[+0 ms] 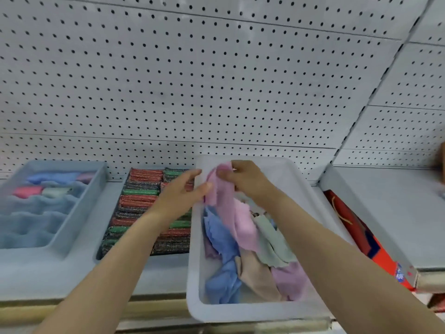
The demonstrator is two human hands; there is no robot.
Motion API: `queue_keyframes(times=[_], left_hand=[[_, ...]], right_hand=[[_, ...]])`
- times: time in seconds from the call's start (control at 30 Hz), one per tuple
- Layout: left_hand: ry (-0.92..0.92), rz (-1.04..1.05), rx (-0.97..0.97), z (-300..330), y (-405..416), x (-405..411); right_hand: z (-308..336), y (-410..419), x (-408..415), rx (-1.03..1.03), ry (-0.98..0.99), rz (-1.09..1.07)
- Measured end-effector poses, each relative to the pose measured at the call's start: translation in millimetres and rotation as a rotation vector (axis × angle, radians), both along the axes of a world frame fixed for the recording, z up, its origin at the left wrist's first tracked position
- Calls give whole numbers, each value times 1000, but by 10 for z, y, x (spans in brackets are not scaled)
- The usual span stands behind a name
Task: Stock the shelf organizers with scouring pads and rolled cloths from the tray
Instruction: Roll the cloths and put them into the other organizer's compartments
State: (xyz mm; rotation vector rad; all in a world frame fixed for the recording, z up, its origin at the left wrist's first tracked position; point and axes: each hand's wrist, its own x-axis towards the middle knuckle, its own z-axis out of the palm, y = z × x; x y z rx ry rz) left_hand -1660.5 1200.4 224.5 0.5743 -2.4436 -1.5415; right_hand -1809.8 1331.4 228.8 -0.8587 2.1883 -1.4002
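I have both hands up over the far end of the white tray (192, 280), close together, and each pinches the top edge of the same pink cloth (225, 196). My left hand (179, 196) grips its left edge with thumb and fingers; my right hand (243, 178) curls round the upper right corner. The cloth hangs down from them into the tray, where loose blue, beige, green and lilac cloths (252, 268) lie in a heap. Just left of the tray, red, green and dark scouring pads (137, 208) stand packed in rows. Further left sits the blue organizer (79, 213), with a few rolled cloths (48, 186) in its far compartments. Behind everything runs a grey pegboard (216, 80). A red package (361, 235) lies to the right.
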Motion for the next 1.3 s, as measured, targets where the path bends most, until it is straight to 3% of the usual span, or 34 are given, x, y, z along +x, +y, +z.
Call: queue_keyframes(times=[0.1, 0.37, 0.73, 0.8, 0.9, 1.0, 1.3], left_hand=[[91, 39, 138, 366, -39, -25], [304, 55, 61, 1114, -192, -251], [487, 47, 280, 1867, -561, -217], [512, 83, 226, 1953, -599, -235], [476, 173, 118, 2038, -653, -369], [454, 252, 127, 2074, -709, -499], [558, 349, 183, 2064, -673, -528]], right_hand=[[442, 80, -36, -144, -135, 46], [1126, 86, -41, -295, -56, 38], [1702, -9, -17, -610, -181, 132], [1787, -77, 7, -622, -144, 72], [1850, -307, -6, -518, 28, -214], [1884, -537, -4, -428, 182, -428], [1895, -798, 250, -451, 478, -434]])
